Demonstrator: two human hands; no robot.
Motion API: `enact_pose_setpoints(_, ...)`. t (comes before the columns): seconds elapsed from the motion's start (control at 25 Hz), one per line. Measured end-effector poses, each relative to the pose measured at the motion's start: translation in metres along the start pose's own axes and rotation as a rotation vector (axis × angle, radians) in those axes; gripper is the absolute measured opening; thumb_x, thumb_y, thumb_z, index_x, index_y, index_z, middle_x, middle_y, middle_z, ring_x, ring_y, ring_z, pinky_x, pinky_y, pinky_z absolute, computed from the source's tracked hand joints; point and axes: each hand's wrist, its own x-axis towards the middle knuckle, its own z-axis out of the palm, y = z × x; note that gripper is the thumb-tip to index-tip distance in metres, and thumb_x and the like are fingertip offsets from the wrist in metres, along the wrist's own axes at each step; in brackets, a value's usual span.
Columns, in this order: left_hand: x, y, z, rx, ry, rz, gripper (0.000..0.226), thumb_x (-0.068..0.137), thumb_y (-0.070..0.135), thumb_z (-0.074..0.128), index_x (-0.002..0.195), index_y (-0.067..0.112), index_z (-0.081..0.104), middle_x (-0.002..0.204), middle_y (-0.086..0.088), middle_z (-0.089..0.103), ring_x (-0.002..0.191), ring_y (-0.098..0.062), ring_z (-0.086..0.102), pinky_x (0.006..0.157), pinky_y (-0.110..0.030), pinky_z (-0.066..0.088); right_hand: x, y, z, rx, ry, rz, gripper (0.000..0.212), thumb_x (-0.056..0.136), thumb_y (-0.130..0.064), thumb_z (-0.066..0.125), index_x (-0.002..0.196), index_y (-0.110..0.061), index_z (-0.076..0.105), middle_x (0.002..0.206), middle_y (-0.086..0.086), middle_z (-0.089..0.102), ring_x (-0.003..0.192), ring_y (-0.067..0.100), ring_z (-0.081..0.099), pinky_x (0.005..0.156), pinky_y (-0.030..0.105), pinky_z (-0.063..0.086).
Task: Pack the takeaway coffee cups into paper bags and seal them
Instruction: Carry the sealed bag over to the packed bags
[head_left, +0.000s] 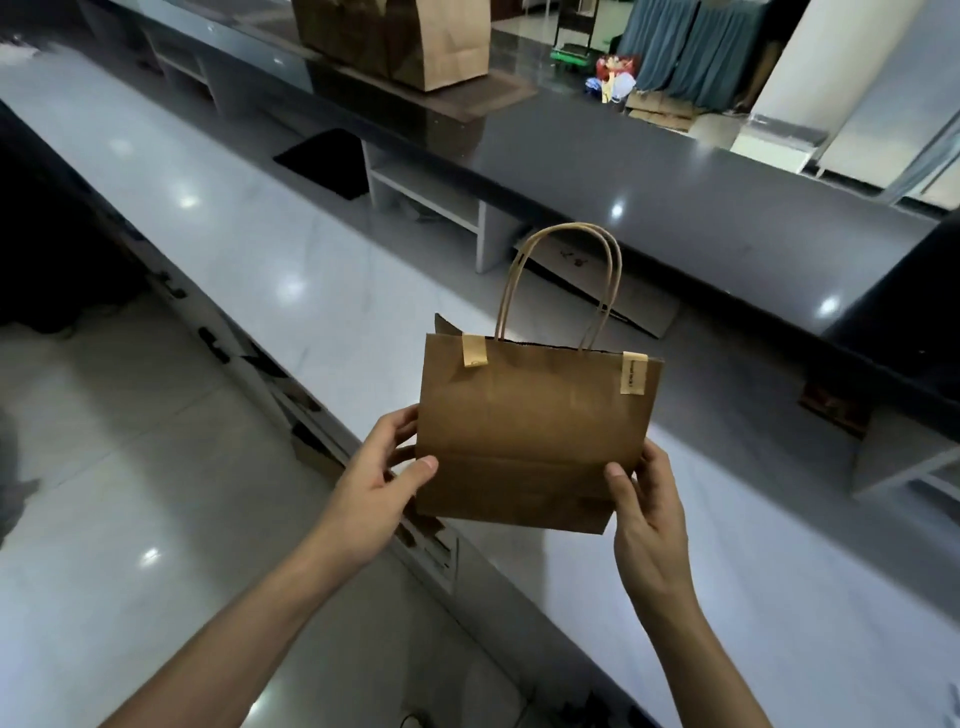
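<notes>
- Brown paper bag (530, 431) is held in mid-air, in front of the person, above the white counter (270, 270).
- Left hand (384, 478) grips the bag's lower left edge, thumb on the front face, fingers behind.
- Right hand (649, 499) grips the lower right corner the same way.
- Bag is upright, slightly tilted; mouth and handles (561, 280) point up and away, broad face toward the camera. Long axis runs roughly side to side.
- Two tape strips (634, 371) fold over the top edge, so this bag looks sealed. Contents hidden; cannot tell if a cup is inside.
- Likely left: set it down, maybe by the other bags (415, 41) on the dark counter (675, 182).
- No loose cups in view, so remaining count is unknown.
</notes>
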Motion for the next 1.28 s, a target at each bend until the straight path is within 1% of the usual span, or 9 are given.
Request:
enact_pose_setpoints(0.12, -0.001, 0.005, -0.038, -0.012, 0.049, 0.002, 0.047, 0.098, 0.0, 0.057, 0.131, 0.033, 0.052, 0.135, 0.008, 0.061, 0.124, -0.007, 0.058, 0.096, -0.023, 0.052, 0.009, -0.005, 0.043, 0.017, -0.044, -0.004, 0.026, 0.105, -0.026, 0.047, 0.129, -0.035, 0.051, 0.126, -0.012, 0.061, 0.106, -0.008, 0.06, 0.079, 0.007, 0.05)
enact_pose_setpoints(0.16, 0.0, 0.005, -0.049, -0.021, 0.068, -0.007, 0.047, 0.098, -0.001, 0.057, 0.132, 0.031, 0.052, 0.135, 0.006, 0.061, 0.124, -0.007, 0.059, 0.096, -0.021, 0.053, 0.013, -0.008, 0.054, 0.025, -0.065, 0.001, 0.026, 0.105, -0.026, 0.047, 0.129, -0.035, 0.052, 0.125, -0.012, 0.061, 0.106, -0.007, 0.06, 0.079, 0.008, 0.051)
enact_pose_setpoints(0.28, 0.001, 0.011, -0.078, -0.036, 0.121, -0.014, 0.047, 0.098, 0.001, 0.057, 0.135, 0.029, 0.051, 0.135, 0.004, 0.061, 0.125, -0.01, 0.058, 0.104, -0.029, 0.051, 0.023, -0.016, 0.088, 0.031, -0.108, -0.009, 0.027, 0.106, -0.025, 0.047, 0.131, -0.029, 0.055, 0.123, -0.008, 0.064, 0.106, -0.002, 0.061, 0.081, 0.013, 0.053)
enact_pose_setpoints(0.44, 0.013, 0.02, -0.107, -0.007, 0.192, 0.0, 0.051, 0.098, 0.004, 0.058, 0.143, 0.026, 0.048, 0.136, 0.006, 0.061, 0.127, -0.01, 0.057, 0.106, -0.031, 0.049, 0.05, -0.026, 0.121, 0.067, -0.177, -0.022, 0.029, 0.105, -0.024, 0.048, 0.132, -0.026, 0.057, 0.12, -0.008, 0.066, 0.109, 0.007, 0.063, 0.091, 0.029, 0.055)
enact_pose_setpoints(0.6, 0.035, 0.028, -0.124, 0.03, 0.216, 0.018, 0.051, 0.098, 0.005, 0.06, 0.141, 0.03, 0.049, 0.139, 0.009, 0.06, 0.13, -0.007, 0.055, 0.112, -0.042, 0.045, 0.084, -0.035, 0.144, 0.109, -0.225, -0.043, 0.026, 0.105, -0.019, 0.05, 0.128, -0.025, 0.06, 0.113, -0.005, 0.07, 0.104, 0.01, 0.066, 0.084, 0.025, 0.055)
enact_pose_setpoints(0.88, 0.102, 0.051, -0.141, 0.113, 0.209, 0.054, 0.05, 0.099, 0.004, 0.059, 0.135, 0.038, 0.052, 0.139, 0.017, 0.06, 0.135, -0.008, 0.052, 0.11, -0.042, 0.046, 0.172, -0.049, 0.184, 0.187, -0.182, -0.036, 0.019, 0.106, -0.016, 0.052, 0.117, -0.019, 0.067, 0.091, -0.013, 0.072, 0.087, 0.005, 0.066, 0.076, 0.029, 0.052)
enact_pose_setpoints(1.04, 0.154, 0.072, -0.14, 0.153, 0.219, 0.079, 0.052, 0.091, 0.023, 0.062, 0.14, 0.035, 0.052, 0.141, 0.017, 0.058, 0.13, -0.013, 0.057, 0.11, -0.05, 0.046, 0.228, -0.061, 0.195, 0.218, -0.137, -0.064, 0.025, 0.103, -0.013, 0.056, 0.126, -0.021, 0.061, 0.1, -0.014, 0.072, 0.09, -0.002, 0.066, 0.078, 0.017, 0.053)
enact_pose_setpoints(1.16, 0.186, 0.086, -0.134, 0.194, 0.226, 0.099, 0.056, 0.088, 0.028, 0.06, 0.143, 0.034, 0.05, 0.142, 0.02, 0.056, 0.128, -0.017, 0.058, 0.108, -0.05, 0.047, 0.266, -0.068, 0.198, 0.205, -0.113, -0.088, 0.031, 0.102, -0.017, 0.06, 0.132, -0.025, 0.058, 0.118, -0.002, 0.067, 0.102, 0.002, 0.065, 0.087, 0.022, 0.054)
enact_pose_setpoints(1.28, 0.208, 0.096, -0.129, 0.201, 0.236, 0.13, 0.056, 0.089, 0.026, 0.059, 0.143, 0.035, 0.049, 0.142, 0.021, 0.055, 0.127, -0.018, 0.059, 0.105, -0.051, 0.05, 0.297, -0.078, 0.201, 0.192, -0.124, -0.126, 0.031, 0.102, -0.019, 0.06, 0.131, -0.026, 0.057, 0.119, 0.001, 0.067, 0.107, 0.008, 0.064, 0.087, 0.023, 0.052)
